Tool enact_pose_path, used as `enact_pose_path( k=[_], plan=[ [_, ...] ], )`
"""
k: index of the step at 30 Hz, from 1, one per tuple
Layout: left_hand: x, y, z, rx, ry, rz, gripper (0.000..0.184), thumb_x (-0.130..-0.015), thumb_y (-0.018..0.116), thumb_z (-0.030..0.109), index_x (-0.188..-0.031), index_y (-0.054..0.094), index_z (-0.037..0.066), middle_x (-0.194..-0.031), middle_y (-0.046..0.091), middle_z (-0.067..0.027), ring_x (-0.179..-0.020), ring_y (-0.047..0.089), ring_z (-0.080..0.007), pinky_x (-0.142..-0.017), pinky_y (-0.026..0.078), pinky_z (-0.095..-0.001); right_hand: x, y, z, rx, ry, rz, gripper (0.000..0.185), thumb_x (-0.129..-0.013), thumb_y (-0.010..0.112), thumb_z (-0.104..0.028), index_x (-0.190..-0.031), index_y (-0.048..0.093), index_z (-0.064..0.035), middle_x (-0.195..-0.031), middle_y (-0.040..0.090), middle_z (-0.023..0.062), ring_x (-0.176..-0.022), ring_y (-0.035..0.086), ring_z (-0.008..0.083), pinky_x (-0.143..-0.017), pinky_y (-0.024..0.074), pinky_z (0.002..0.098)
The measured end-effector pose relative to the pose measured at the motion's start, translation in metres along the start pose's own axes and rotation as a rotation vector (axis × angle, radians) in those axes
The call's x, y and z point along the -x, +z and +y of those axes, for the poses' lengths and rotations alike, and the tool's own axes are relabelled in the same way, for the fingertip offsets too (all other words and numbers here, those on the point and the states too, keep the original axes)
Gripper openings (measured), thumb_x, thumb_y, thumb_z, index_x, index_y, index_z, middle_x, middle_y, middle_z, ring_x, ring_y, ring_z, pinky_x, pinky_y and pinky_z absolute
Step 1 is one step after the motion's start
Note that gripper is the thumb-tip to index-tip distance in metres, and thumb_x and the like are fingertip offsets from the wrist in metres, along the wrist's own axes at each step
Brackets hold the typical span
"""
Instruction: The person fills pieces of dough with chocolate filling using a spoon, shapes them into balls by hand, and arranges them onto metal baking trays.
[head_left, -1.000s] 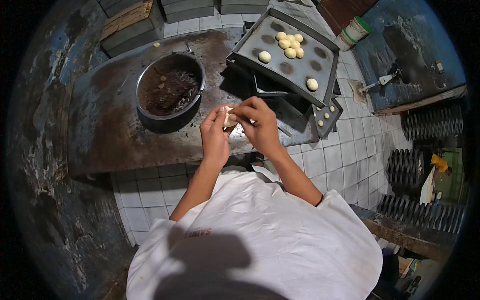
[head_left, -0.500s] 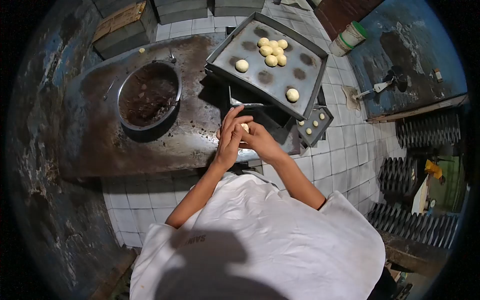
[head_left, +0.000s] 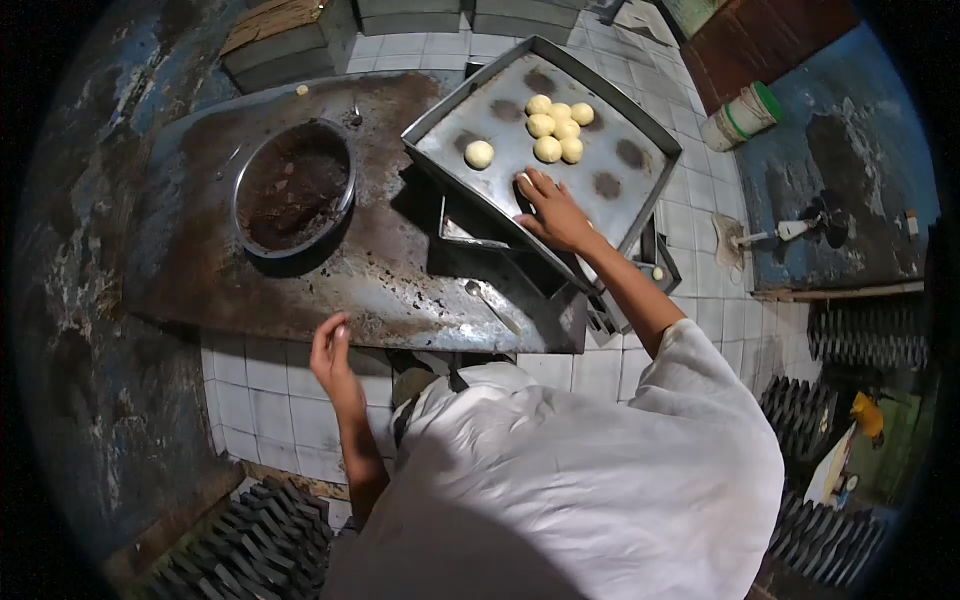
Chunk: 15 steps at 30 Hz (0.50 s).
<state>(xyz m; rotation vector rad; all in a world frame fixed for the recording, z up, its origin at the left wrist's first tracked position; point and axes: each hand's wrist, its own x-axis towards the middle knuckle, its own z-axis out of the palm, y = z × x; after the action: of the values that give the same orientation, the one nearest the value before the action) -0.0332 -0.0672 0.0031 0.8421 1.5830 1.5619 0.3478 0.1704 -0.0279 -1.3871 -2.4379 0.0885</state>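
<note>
My right hand (head_left: 553,212) reaches palm down over the metal tray (head_left: 455,120). Its fingers curve around a dough ball (head_left: 523,179), of which only a pale bit shows at the fingertips. Several round, pale yellow dough balls (head_left: 560,128) sit clustered on the tray, and a single ball (head_left: 479,154) lies apart at its left. A sliver of another ball shows behind my right wrist. My left hand (head_left: 335,355) hangs by the table's front edge, holding nothing, its fingers loosely bent and apart from the thumb.
On the stained table (head_left: 190,250) stands a metal bowl (head_left: 345,205) of dark brown filling. A spoon (head_left: 490,304) lies near the front edge among dark crumbs. Another pan (head_left: 465,232) is under the tray. A white bucket (head_left: 735,120) with a green rim stands by the blue wall.
My hands, together around a dough ball before, have parted. The right has moved forward onto the tray; the left has dropped back to the left. The spoon has come into view.
</note>
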Motion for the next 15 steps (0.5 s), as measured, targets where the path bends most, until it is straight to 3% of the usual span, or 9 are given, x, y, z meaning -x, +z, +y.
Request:
enact_pose_path(
  k=[2,3,4,6,7,8,11,14,15],
  plan=[
    [0.018,-0.016,-0.004,0.018,-0.043,0.13,0.022,-0.103,0.059,0.015,-0.117,0.067,0.0,-0.116,0.069,-0.0072,-0.111,0.062,-0.0164,-0.095,0.045,-0.0295,-0.024,-0.028,0.006,-0.025,0.091,-0.265,0.052,-0.101,0.057,-0.033,-0.144,0.047,-0.0065,-0.143,0.053,0.0169,-0.141,0.043,0.0359,-0.116,0.0332,0.0557],
    [0.029,-0.021,-0.006,0.035,-0.095,0.235,0.021,-0.103,0.059,0.016,-0.116,0.067,0.001,-0.116,0.069,-0.0067,-0.11,0.062,-0.0164,-0.092,0.045,-0.0298,-0.043,-0.037,0.011,-0.029,0.194,-0.373,0.057,-0.105,0.048,-0.04,-0.152,0.04,-0.0094,-0.157,0.041,0.0142,-0.148,0.035,0.0354,-0.119,0.0272,0.057],
    [0.037,-0.026,-0.01,0.032,-0.101,0.237,0.021,-0.103,0.059,0.016,-0.116,0.067,0.001,-0.116,0.069,-0.0067,-0.11,0.062,-0.0164,-0.092,0.045,-0.0298,-0.054,-0.027,0.014,-0.031,0.194,-0.379,0.057,-0.105,0.048,-0.04,-0.152,0.04,-0.0094,-0.157,0.041,0.0142,-0.148,0.035,0.0354,-0.119,0.0272,0.057],
    [0.043,-0.028,-0.017,0.083,-0.126,0.358,0.019,-0.102,0.061,0.016,-0.113,0.068,0.003,-0.112,0.07,-0.0057,-0.107,0.063,-0.0141,-0.09,0.048,-0.0296,-0.067,0.007,0.019,0.078,-0.015,0.154,0.062,-0.104,0.048,-0.042,-0.156,0.036,-0.0105,-0.162,0.036,0.0143,-0.152,0.029,0.0346,-0.12,0.0252,0.0569],
    [0.045,-0.025,-0.015,0.094,-0.12,0.361,0.017,-0.101,0.061,0.015,-0.113,0.069,0.004,-0.112,0.07,-0.0056,-0.107,0.063,-0.0137,-0.088,0.047,-0.0276,-0.061,0.03,0.025,0.082,-0.078,0.144,0.064,-0.104,0.047,-0.045,-0.157,0.035,-0.0105,-0.163,0.034,0.0137,-0.153,0.025,0.0349,-0.121,0.0233,0.0564],
    [0.047,-0.024,-0.013,0.094,-0.116,0.361,0.017,-0.101,0.061,0.015,-0.113,0.069,0.004,-0.112,0.07,-0.0056,-0.107,0.063,-0.0137,-0.088,0.047,-0.0276,-0.055,0.033,0.019,0.101,-0.01,-0.051,0.068,-0.103,0.049,-0.046,-0.159,0.032,-0.0106,-0.164,0.032,0.0128,-0.154,0.024,0.0354,-0.123,0.0168,0.0576],
    [0.049,-0.022,-0.012,0.049,-0.032,0.332,0.017,-0.101,0.061,0.015,-0.112,0.069,0.004,-0.112,0.07,-0.0055,-0.107,0.063,-0.0133,-0.088,0.047,-0.0273,-0.055,0.032,0.021,0.025,-0.027,0.061,0.066,-0.105,0.045,-0.049,-0.157,0.036,-0.011,-0.163,0.035,0.0129,-0.154,0.024,0.0352,-0.124,0.0115,0.0578],
    [0.044,-0.016,-0.014,0.042,0.023,0.353,0.016,-0.102,0.061,0.014,-0.112,0.068,0.004,-0.112,0.071,-0.0056,-0.105,0.063,-0.0133,-0.088,0.046,-0.0272,-0.066,-0.004,0.03,-0.012,-0.134,0.09,0.058,-0.101,0.054,-0.043,-0.148,0.049,-0.0103,-0.153,0.048,0.013,-0.145,0.039,0.035,-0.12,0.0203,0.0576],
    [0.046,-0.013,-0.012,0.033,0.016,0.343,0.016,-0.102,0.061,0.014,-0.111,0.069,0.004,-0.111,0.071,-0.0059,-0.104,0.064,-0.0135,-0.088,0.047,-0.0275,-0.064,-0.024,0.029,0.076,0.023,0.126,0.048,-0.097,0.06,-0.037,-0.137,0.056,-0.011,-0.141,0.057,0.0114,-0.135,0.047,0.0324,-0.115,0.0263,0.0557]
  ],
)
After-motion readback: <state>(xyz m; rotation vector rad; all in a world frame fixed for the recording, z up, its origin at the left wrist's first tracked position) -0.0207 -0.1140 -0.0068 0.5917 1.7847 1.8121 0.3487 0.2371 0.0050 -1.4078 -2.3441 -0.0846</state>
